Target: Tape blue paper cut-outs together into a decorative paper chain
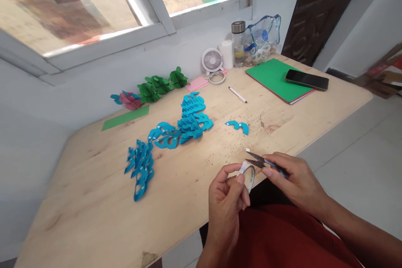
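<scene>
Tape and scissors: left hand (226, 197) is holding the white tape roll (252, 176); right hand (297, 174) is holding the scissors (261, 160).
Left thumb and fingers are pinching the roll at the table's (188, 201) near edge; right fingers are gripping the handles, blades standing apart. A white scrap (248, 150) is sitting at one blade tip; a blue paper piece (243, 127) is lying beyond.

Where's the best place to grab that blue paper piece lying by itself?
I'd pinch the blue paper piece by its right end, coming from the person's side. That end curves this way and shows no white square, while white squares sit nearer the middle and left end. It looks thin, so pinch gently. The right hand holds scissors, so set those down first.
</scene>
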Demonstrator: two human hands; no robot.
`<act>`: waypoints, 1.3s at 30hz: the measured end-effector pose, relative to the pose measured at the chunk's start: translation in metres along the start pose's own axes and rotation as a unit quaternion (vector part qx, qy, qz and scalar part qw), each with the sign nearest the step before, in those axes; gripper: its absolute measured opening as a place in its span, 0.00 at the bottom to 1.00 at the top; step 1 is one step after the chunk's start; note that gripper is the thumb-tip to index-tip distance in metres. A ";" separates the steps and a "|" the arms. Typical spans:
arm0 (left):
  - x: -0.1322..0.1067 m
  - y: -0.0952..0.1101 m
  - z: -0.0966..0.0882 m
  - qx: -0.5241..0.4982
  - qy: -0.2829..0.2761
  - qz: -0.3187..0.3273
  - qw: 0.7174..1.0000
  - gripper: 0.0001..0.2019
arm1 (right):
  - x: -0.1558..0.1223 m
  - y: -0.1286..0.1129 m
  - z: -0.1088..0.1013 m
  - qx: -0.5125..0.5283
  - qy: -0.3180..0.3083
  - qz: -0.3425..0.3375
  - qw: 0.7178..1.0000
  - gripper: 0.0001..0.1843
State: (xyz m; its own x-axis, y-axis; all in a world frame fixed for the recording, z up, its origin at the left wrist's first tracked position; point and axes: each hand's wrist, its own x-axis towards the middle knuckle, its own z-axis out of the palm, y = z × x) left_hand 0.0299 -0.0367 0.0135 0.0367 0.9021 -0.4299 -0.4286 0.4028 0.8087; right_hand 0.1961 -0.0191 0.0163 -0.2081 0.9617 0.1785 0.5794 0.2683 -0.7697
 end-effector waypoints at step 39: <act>0.003 0.001 0.004 -0.007 -0.032 0.016 0.999 0.12 | 0.003 -0.006 0.005 0.241 -0.111 0.116 0.957 0.19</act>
State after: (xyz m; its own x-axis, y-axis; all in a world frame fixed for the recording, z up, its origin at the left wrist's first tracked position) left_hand 0.0331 -0.0335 0.0143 0.0802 0.9228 -0.3768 -0.4432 0.3716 0.8158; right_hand 0.1884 -0.0182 0.0181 -0.3122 0.9417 -0.1251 0.2101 -0.0600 -0.9758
